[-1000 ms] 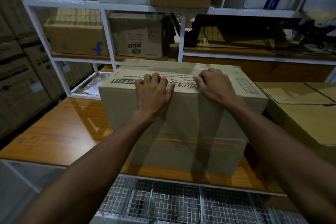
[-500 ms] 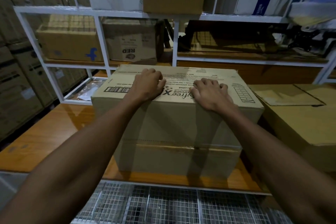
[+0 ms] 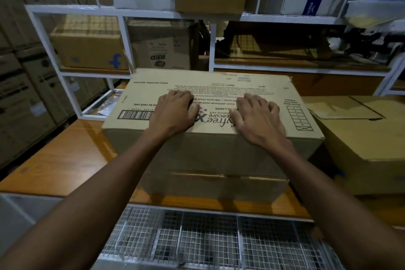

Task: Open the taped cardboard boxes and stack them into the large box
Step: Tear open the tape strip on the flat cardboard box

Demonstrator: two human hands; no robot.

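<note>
A closed brown cardboard box (image 3: 210, 153) with black print and a barcode on its top stands on the wooden table (image 3: 59, 160) straight ahead. A taped seam runs across its near side. My left hand (image 3: 173, 115) lies palm down on the box top, left of the middle, fingers curled slightly. My right hand (image 3: 258, 120) rests flat on the top beside it, fingers spread. Neither hand grips anything. To the right stands a larger brown box (image 3: 368, 138) with its flaps laid shut.
A white metal shelf frame (image 3: 122, 35) rises behind the table with several cardboard boxes (image 3: 89, 50) on it. Stacked cartons (image 3: 22, 94) fill the left side. A wire mesh rack (image 3: 208, 239) lies below the table's near edge.
Both hands slid farther onto the box top, away from its near edge. The view shifted so more of the top shows.
</note>
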